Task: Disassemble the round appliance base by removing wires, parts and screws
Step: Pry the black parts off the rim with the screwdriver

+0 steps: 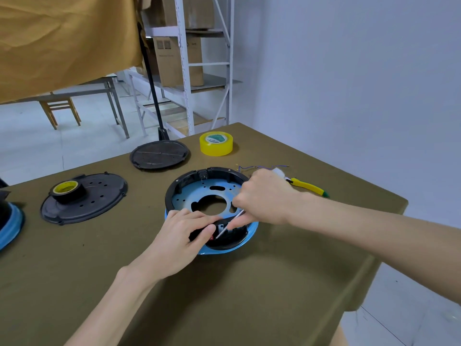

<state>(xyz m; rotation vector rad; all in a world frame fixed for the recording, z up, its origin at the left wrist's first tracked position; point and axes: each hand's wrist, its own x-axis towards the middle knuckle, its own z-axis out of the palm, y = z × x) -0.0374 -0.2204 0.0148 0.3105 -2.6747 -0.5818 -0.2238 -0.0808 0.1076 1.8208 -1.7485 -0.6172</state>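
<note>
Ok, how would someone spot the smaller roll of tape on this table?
Start at the olive table and look left to the black oval cover. The small tape roll sits on it, black outside with a yellow core, unlike the big yellow roll at the far edge.

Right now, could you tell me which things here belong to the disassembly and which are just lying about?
In use: round base, screwdriver, left hand, right hand.
Lying about: yellow tape roll, black tape roll, two black covers, yellow-handled tool, loose wires.
</note>
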